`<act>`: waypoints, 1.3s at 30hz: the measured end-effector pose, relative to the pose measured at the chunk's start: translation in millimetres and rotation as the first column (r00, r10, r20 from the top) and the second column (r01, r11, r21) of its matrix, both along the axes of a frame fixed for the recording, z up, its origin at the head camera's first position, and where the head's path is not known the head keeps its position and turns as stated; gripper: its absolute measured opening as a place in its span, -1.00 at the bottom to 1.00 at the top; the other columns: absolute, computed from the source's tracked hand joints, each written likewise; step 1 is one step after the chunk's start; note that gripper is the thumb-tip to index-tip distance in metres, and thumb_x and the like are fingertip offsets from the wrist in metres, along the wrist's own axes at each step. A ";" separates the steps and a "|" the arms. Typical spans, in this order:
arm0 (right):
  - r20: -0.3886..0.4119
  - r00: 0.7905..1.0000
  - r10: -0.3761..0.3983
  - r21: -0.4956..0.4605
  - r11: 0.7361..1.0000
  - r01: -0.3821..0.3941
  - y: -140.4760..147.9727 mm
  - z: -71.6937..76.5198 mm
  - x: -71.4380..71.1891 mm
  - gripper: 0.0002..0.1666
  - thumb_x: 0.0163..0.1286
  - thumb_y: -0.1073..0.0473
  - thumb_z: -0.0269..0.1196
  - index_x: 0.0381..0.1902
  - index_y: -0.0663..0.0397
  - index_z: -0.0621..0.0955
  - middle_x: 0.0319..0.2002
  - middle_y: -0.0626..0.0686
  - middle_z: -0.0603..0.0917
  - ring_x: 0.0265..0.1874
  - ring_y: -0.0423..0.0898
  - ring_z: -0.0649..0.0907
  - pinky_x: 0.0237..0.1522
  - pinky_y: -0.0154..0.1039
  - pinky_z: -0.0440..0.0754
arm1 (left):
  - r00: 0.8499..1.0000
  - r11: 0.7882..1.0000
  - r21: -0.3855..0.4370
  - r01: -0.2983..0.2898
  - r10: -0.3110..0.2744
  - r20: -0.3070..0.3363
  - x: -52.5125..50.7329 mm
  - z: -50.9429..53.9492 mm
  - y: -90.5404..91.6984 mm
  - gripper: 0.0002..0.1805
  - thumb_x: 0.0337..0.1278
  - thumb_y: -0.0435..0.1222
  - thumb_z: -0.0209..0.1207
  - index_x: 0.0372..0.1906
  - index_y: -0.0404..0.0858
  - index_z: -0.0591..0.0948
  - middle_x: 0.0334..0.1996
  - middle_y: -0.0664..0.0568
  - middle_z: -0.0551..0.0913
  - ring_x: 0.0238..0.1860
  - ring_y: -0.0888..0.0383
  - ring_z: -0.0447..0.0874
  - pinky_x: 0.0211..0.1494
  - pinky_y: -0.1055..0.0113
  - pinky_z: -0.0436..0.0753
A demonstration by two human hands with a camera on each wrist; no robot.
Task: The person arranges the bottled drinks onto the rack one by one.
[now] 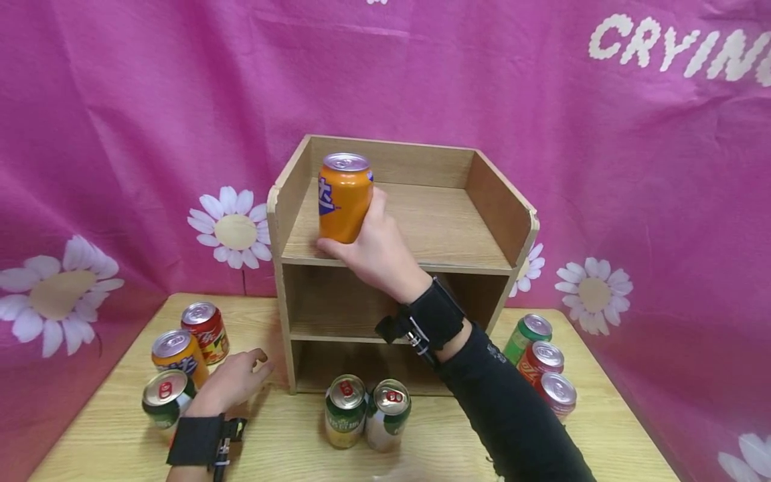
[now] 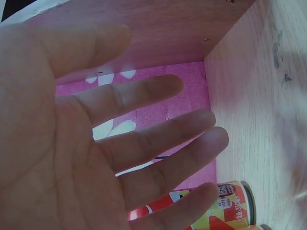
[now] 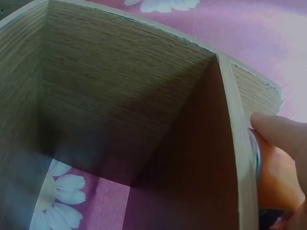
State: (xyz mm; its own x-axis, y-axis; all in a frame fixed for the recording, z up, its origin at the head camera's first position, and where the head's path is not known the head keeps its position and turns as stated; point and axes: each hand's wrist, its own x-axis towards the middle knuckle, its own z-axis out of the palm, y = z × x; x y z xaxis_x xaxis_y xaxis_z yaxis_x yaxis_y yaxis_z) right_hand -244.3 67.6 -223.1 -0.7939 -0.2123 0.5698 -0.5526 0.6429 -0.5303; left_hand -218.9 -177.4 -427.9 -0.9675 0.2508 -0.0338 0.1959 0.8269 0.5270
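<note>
An upright orange soda can (image 1: 345,207) is gripped by my right hand (image 1: 388,251), at the front left of the top shelf of a small wooden shelf unit (image 1: 434,221). In the right wrist view the orange can (image 3: 278,179) shows beside the shelf edge, with the thumb along it; whether its base touches the board is hard to tell. My left hand (image 1: 235,381) hovers low by the unit's left side and holds nothing. Its fingers are extended in the left wrist view. Nearest to it are a red can (image 1: 207,335), another orange can (image 1: 179,355) and a green can (image 1: 165,402).
Two green-and-white cans, one left (image 1: 345,412) and one right (image 1: 388,415), stand before the unit. On the right of the table (image 1: 608,428) are a green can (image 1: 527,335), a red can (image 1: 541,361) and a pinkish can (image 1: 557,395). A pink flowered cloth (image 1: 150,100) hangs behind.
</note>
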 end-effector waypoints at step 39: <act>0.036 0.999 0.036 0.014 0.999 -0.036 -16.3 -2.9 -8.0 0.02 0.07 -0.13 0.42 0.23 0.14 0.08 -0.06 0.09 0.48 -0.14 -0.10 0.57 -0.07 -0.24 0.52 | 0.998 0.999 -0.013 -0.037 0.038 0.042 -1.3 -2.8 0.0 -0.61 0.31 -0.18 0.04 0.01 -0.43 0.54 -0.13 -0.24 0.64 -0.10 -0.14 0.61 -0.04 -0.07 0.52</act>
